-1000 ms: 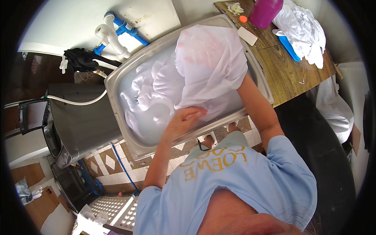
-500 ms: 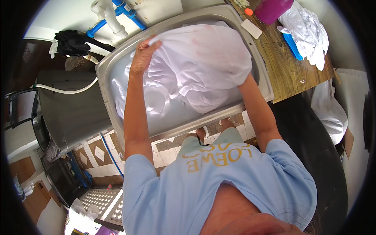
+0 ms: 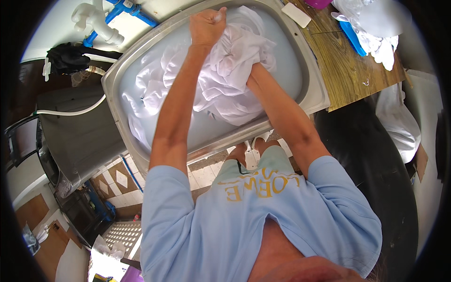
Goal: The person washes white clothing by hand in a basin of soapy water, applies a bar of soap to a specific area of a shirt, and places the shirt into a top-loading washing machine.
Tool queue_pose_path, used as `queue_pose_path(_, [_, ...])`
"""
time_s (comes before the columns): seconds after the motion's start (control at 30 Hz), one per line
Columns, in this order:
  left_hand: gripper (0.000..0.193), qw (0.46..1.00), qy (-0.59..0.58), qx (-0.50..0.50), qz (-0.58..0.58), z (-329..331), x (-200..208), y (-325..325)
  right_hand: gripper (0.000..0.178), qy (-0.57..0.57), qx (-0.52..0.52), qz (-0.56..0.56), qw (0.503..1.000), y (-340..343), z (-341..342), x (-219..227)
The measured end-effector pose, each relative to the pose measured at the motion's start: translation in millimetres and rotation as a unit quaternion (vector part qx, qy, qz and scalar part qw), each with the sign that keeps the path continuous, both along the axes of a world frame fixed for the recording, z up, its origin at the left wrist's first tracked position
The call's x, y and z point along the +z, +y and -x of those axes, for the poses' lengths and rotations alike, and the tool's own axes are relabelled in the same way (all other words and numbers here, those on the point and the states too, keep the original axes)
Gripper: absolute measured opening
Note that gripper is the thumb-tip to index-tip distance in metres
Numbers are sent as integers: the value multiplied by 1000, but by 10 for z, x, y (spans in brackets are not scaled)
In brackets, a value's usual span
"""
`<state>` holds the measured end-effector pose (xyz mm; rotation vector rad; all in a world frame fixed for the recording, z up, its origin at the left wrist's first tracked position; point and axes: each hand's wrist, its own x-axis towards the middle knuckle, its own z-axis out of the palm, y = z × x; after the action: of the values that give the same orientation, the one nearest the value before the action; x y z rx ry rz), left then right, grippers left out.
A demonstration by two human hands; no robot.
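Note:
A stainless steel basin holds cloudy water and a heap of white cloth, wet and crumpled. My left hand is closed in a fist over the far side of the basin, with a bit of white showing between its fingers and the cloth bunched right beside it. Folds of the cloth cover my right hand from the wrist on, so its fingers are hidden. More white fabric floats in the water to the left of my left forearm.
On the wooden counter at the right lie a whitish bar, a blue brush-like item and white cloth or plastic. White and blue pipes run along the wall at far left. A dark grey appliance stands left of the basin.
The spread, raised cloth has dropped and bunched up in the basin. My left hand has moved right and farther away; my right hand has moved left, closer to it.

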<state>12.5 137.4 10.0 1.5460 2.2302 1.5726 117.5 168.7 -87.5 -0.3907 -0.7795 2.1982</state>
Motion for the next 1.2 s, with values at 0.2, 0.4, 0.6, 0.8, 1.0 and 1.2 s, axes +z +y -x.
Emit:
queue_pose_path(0.2, [30,988,63,-109,-90,-760,-108,-52,39,-41,-9,-56,998,143,-205,24])
queue_pose_path(0.4, [31,989,86,-60,-105,-303,-202,63,39,-209,-54,-248,945,55,-246,205])
queue_pose_path(0.6, [45,994,71,-60,-60,-637,-244,-118,39,-367,-106,-439,813,125,-467,365])
queue_pose_path(0.8, [16,972,-40,-97,210,-37,28,-749,39,-413,-111,-502,752,185,-542,463])
queue_pose_path(1.0, [18,923,-381,-60,-16,176,19,-684,40,-421,-107,-531,727,118,-543,538])
queue_pose_path(1.2, [28,980,-21,-125,-156,-1330,64,-44,40,-437,-104,-546,708,121,-570,494])
